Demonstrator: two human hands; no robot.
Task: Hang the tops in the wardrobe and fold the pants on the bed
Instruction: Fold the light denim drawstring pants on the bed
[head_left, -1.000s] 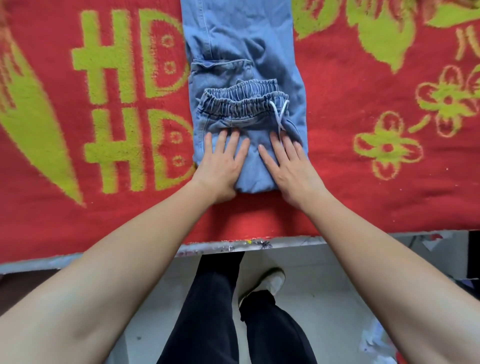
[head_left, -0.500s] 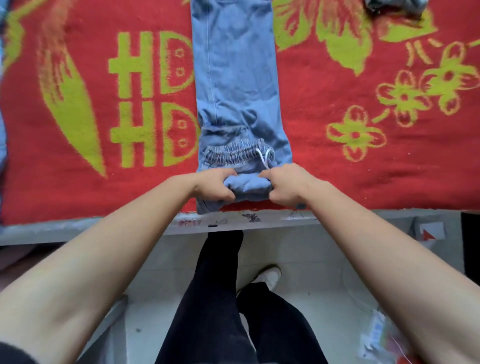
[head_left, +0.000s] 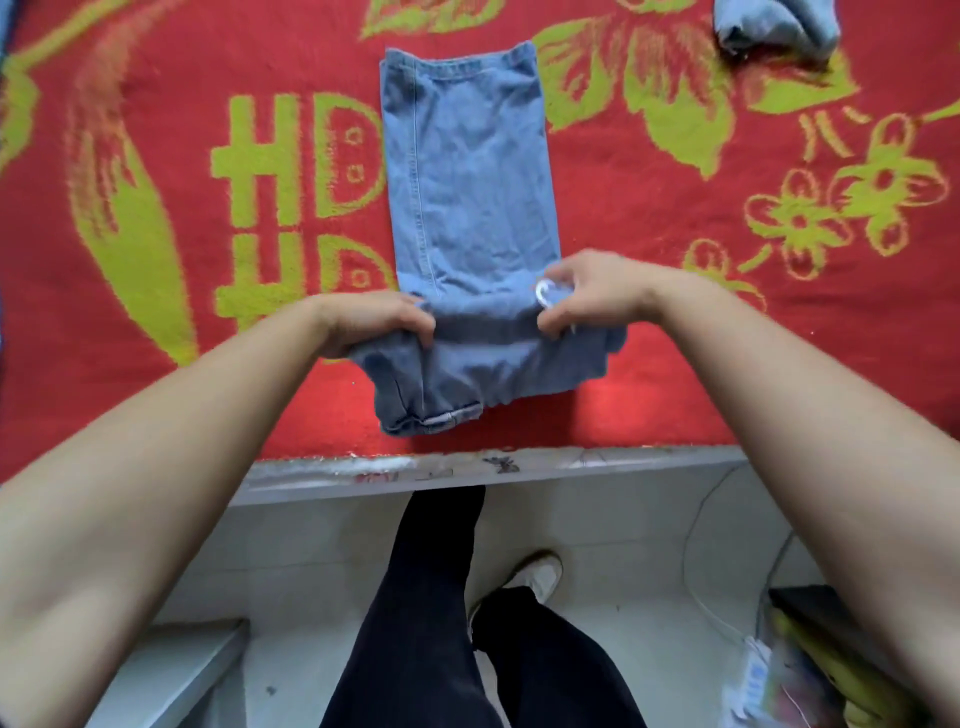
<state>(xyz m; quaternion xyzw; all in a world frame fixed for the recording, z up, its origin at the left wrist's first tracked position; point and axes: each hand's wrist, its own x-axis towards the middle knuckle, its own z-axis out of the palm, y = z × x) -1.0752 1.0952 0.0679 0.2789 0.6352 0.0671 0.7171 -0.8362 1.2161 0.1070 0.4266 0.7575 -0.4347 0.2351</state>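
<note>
I see the pants (head_left: 472, 208) lying on the bed's blanket (head_left: 156, 156), close to the bed's near edge (head_left: 649, 457) and about midway along the stretch I can see. They are light blue denim, soft and faded, laid out as a long narrow rectangle running away from me, with a stitched seam down the left side and a hemmed end at the far side. The near end is doubled over into a thicker, rumpled bundle, and a hem shows at its lower left. A white drawstring (head_left: 543, 293) loops out of the fold.

The blanket is a fuzzy red pile with yellow-green leaves, flowers and blocky letters worked into it.

My view shows the left hand (head_left: 374, 322) knuckles up, its fingers curled and clamped on the left side of the fold. The right hand (head_left: 592, 291) sits a little farther from me, fingers and thumb pinching the right side just beside the drawstring. Both bare forearms reach in from the lower corners of the view, wrists turned inward, and the denim bunches between the two grips.

Farther back and to the right on the bed lies a crumpled grey-blue garment (head_left: 774, 23), well apart from the pants. Below the pale bed edge I make out a light floor (head_left: 322, 561), legs in black trousers (head_left: 431, 597) and one pale shoe (head_left: 540, 574).
</note>
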